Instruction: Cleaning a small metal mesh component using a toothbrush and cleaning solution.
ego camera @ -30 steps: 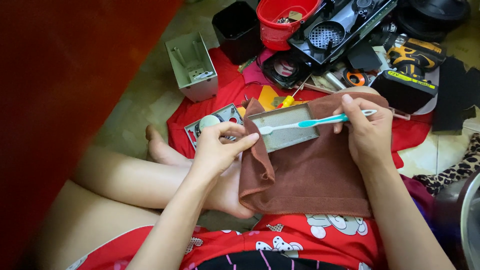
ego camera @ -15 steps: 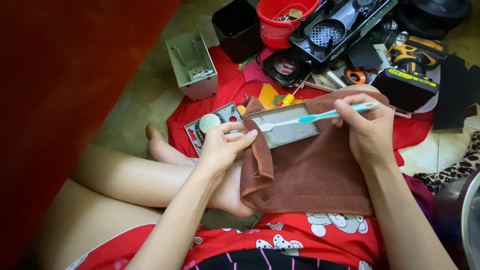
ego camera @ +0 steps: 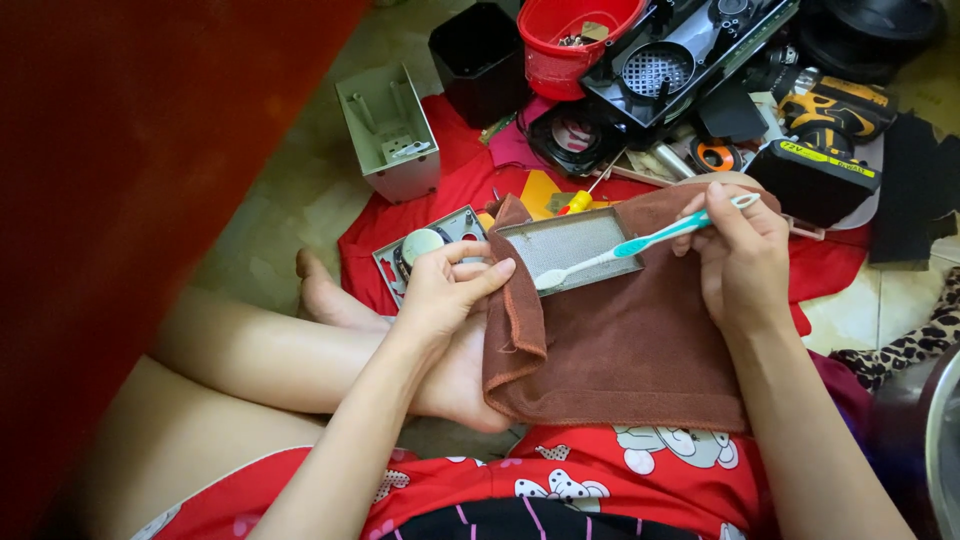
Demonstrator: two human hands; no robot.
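Toothbrush laid on a mesh plate over a brown towel in the lap.

The right hand (ego camera: 738, 250) has its fingers (ego camera: 722, 215) closed around the handle of a teal and white toothbrush (ego camera: 640, 242), whose bristle end lies on the near left corner of a flat grey mesh plate (ego camera: 572, 247). The plate lies on a brown towel (ego camera: 630, 345) spread across the lap, between the two hands. The left hand (ego camera: 445, 290) pinches the towel's left edge just beside the plate, thumb on top and fingers curled under. On the floor beyond, a red cloth (ego camera: 450, 185) carries a grey metal box (ego camera: 392, 130), a red basket (ego camera: 570, 40), a black grille part (ego camera: 665, 65) and a yellow and black drill (ego camera: 825, 150).
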